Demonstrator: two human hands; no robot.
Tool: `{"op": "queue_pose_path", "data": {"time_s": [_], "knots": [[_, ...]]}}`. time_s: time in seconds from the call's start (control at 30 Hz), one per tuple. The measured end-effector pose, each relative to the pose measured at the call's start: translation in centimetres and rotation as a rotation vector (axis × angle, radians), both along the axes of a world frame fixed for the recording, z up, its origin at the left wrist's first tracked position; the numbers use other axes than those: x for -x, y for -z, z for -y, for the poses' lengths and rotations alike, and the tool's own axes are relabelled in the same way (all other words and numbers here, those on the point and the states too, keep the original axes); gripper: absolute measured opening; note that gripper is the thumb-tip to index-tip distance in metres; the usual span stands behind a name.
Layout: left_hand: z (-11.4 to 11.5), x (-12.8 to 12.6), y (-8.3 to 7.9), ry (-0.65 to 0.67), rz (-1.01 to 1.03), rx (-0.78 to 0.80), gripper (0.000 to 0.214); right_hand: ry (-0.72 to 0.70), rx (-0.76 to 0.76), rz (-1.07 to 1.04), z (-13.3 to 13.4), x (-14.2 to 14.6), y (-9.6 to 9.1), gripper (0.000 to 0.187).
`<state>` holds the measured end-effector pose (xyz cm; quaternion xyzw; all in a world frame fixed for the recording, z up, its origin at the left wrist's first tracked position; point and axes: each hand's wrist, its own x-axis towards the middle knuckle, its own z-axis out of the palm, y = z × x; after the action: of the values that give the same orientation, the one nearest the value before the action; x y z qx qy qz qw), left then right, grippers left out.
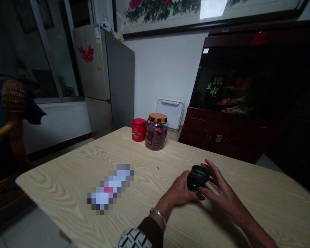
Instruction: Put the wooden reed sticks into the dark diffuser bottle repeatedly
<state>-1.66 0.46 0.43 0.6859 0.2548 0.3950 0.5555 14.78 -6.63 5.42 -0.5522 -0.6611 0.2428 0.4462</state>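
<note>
A small dark, round-topped object [199,175] like a little jar or cup is between my hands, just above the table or resting on it; I cannot tell which. Its black top is wider than the glossy part below. My left hand [181,190] is closed around its left side, with a silver bangle on the wrist. From the right, my right hand [219,189] curves about it loosely, thumb low against its side and fingertips by the rim. The inside of the object does not show.
On the wood-grain table [113,148] stand a red canister [138,130] and a clear jar of dried flowers [155,134] with a copper lid. A blurred-out flat item [111,189] lies left. Beyond are a fridge [121,75] and a fish tank [235,82].
</note>
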Motion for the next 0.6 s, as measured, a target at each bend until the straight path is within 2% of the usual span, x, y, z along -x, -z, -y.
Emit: {"op": "queue_pose_path", "data": {"time_s": [0.1, 0.3, 0.4, 0.53, 0.6], "knots": [[-0.1, -0.1, 0.3, -0.002, -0.001, -0.004, 0.077, -0.001, 0.041, -0.015, 0.7, -0.3, -0.4, 0.082], [-0.2, -0.2, 0.6, -0.018, -0.040, 0.007, 0.078, 0.257, -0.025, 0.064, 1.6, -1.3, -0.6, 0.071], [-0.2, -0.2, 0.4, -0.014, -0.053, 0.013, 0.077, 0.231, -0.050, 0.089, 1.7, -1.0, -0.8, 0.069], [-0.2, -0.2, 0.5, -0.019, -0.023, -0.003, 0.075, 0.136, -0.042, 0.066, 1.8, -0.1, -1.2, 0.076], [-0.2, -0.2, 0.6, -0.020, -0.027, -0.013, 0.075, 0.187, -0.020, 0.066, 1.8, 0.0, -1.3, 0.074]]}}
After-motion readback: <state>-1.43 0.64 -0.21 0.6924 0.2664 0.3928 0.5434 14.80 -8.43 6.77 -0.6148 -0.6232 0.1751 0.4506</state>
